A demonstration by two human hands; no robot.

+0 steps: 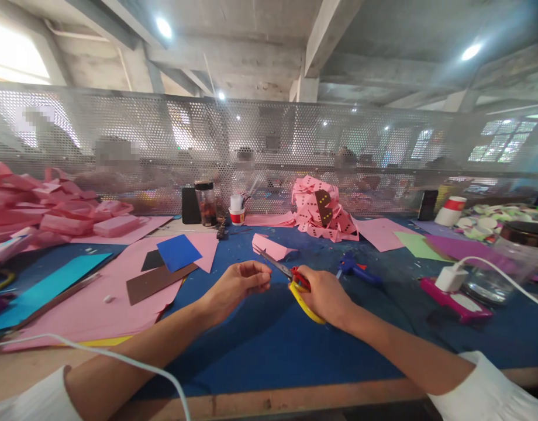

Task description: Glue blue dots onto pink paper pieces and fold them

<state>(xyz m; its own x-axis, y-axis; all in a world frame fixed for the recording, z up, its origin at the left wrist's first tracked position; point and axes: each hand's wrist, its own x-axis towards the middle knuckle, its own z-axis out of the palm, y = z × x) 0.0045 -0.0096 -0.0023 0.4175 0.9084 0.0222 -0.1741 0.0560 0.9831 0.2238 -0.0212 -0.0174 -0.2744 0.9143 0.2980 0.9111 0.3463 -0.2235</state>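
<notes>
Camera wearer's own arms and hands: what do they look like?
Left grip and right grip: bare hands, no gloves, rings or watches visible. Left forearm and right forearm: bare up to white fabric sleeves. Thin white cable crosses in front of left forearm; attachment unclear.

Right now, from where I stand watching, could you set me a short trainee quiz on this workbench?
1. Which hand holds the red-and-yellow-handled scissors?
2. True or false: the blue glue gun lies to the right of the scissors.
3. Fill in the colour: the white charger sits on a ___ power strip.

Key: 1. The right hand. 2. True. 3. Magenta.
</notes>
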